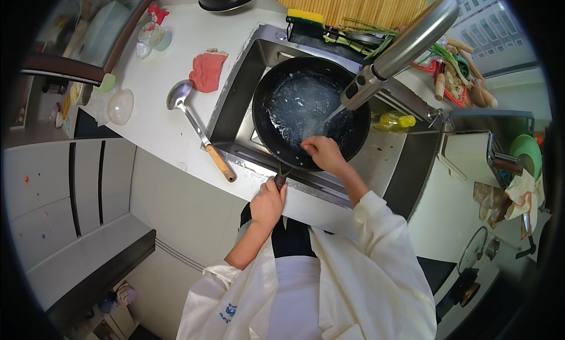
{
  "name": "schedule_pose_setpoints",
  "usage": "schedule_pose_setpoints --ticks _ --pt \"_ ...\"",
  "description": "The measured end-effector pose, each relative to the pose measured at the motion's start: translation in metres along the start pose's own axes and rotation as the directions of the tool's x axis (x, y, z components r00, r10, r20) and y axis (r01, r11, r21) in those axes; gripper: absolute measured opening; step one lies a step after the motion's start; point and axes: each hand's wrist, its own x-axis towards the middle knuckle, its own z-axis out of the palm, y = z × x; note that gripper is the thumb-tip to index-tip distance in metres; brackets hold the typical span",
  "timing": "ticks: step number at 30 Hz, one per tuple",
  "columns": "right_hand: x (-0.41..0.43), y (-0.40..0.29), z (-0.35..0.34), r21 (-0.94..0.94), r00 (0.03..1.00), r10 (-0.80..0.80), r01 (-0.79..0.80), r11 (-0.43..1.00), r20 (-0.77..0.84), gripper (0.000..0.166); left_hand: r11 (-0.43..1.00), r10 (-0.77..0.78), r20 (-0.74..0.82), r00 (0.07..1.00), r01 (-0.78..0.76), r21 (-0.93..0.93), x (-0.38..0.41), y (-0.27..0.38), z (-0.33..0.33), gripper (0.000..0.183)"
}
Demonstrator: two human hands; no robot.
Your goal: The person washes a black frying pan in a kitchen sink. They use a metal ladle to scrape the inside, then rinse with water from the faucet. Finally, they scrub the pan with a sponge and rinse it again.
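Observation:
A black wok (304, 110) rests in the stainless steel sink (388, 163), with cloudy, foamy water inside. Its dark handle (280, 179) points towards me over the sink's front edge, and my left hand (268, 203) is closed around it. Water runs into the wok from the metal faucet (375, 71) above. My right hand (324, 154) reaches over the wok's near rim, its fingers bent together close to the water stream. Whether those fingers pinch anything is hidden from me.
Left of the sink lie a ladle (198, 128) with a wooden handle and a red cloth (209, 71). A yellow-capped bottle (394, 121) sits in the sink's right part. Behind stand a sponge (305, 16) and a bamboo mat (353, 4). A red basket (454, 95) holds vegetables.

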Motion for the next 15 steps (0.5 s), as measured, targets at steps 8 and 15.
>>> schedule_pose_setpoints --ticks 8,15 --pt "-0.015 -0.004 -0.01 -0.514 0.942 0.163 0.011 0.858 0.293 0.039 1.0 0.002 -0.021 1.0 -0.001 0.016 -0.003 -0.002 0.004 0.041" --pt "-0.025 0.0 0.014 -0.344 0.978 -0.027 0.099 0.934 0.208 0.049 0.999 -0.023 -0.012 1.0 0.024 0.04 0.003 0.004 0.005 0.042"
